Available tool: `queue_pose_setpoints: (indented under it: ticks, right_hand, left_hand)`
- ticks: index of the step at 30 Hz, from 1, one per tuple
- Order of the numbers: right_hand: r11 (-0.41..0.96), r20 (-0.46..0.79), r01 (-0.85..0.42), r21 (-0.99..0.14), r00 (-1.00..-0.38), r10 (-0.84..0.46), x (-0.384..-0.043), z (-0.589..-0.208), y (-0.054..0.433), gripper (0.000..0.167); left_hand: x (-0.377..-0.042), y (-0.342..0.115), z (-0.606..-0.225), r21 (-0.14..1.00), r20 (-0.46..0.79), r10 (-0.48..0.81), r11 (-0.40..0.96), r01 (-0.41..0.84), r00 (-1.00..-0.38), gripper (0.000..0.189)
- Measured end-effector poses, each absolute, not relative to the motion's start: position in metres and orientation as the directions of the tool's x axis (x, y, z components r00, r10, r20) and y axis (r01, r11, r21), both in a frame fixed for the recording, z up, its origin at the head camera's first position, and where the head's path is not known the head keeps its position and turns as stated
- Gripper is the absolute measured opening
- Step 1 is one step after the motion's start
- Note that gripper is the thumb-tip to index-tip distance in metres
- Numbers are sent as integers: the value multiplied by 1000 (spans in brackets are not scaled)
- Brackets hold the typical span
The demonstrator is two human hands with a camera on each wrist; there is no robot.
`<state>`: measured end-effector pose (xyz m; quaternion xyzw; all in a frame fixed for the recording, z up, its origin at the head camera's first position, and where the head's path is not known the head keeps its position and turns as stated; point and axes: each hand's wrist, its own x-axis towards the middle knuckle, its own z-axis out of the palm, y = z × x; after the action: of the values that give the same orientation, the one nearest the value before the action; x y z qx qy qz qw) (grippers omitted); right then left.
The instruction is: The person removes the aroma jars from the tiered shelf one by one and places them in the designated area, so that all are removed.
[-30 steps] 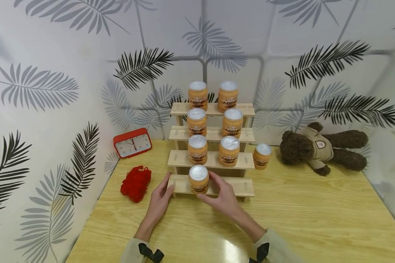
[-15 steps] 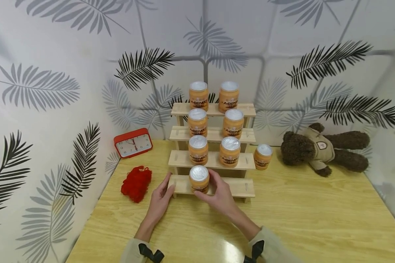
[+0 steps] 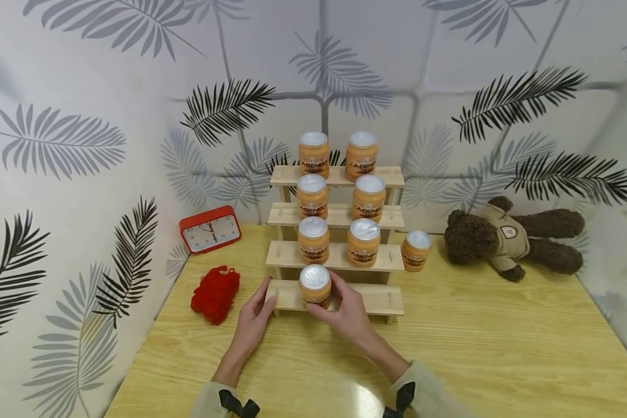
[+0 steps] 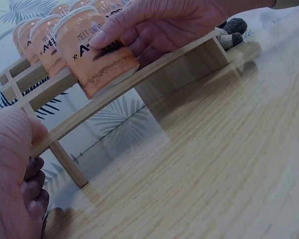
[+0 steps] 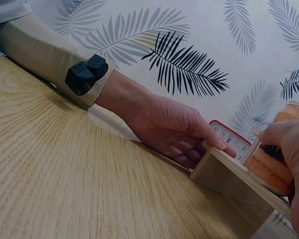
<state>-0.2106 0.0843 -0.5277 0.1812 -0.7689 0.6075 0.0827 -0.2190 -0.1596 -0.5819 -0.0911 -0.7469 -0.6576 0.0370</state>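
A tiered wooden display rack (image 3: 381,299) stands on the table, with orange cans on its steps. My right hand (image 3: 349,313) holds the orange can (image 3: 315,280) on the lowest step, thumb across its front and fingers round its right side. In the left wrist view that can (image 4: 92,55) stands upright on the board, its label partly behind the thumb. My left hand (image 3: 253,316) grips the left end of the lowest step. Its thumb lies at the board's end and its other fingers are curled, as the right wrist view shows the left hand (image 5: 172,124).
Pairs of cans fill the upper steps, such as this can (image 3: 364,244). Another can (image 3: 416,251) stands on the table right of the rack. A brown teddy bear (image 3: 512,235) lies farther right. A red clock (image 3: 211,230) and red yarn (image 3: 216,295) are at left.
My right thumb and wrist have shifted slightly left, the thumb farther across the can's front. The left hand keeps its place on the rack, and the cans show no clear movement.
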Motion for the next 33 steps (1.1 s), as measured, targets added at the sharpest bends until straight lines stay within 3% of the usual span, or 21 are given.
queue_pose_setpoints:
  ticks: [33]
  right_hand:
    - [221, 361, -372, -902, -928, -87, -208, -527, 91, 77]
  left_hand:
    - [-220, -159, -583, 975, 187, 84, 110, 195, -979, 60]
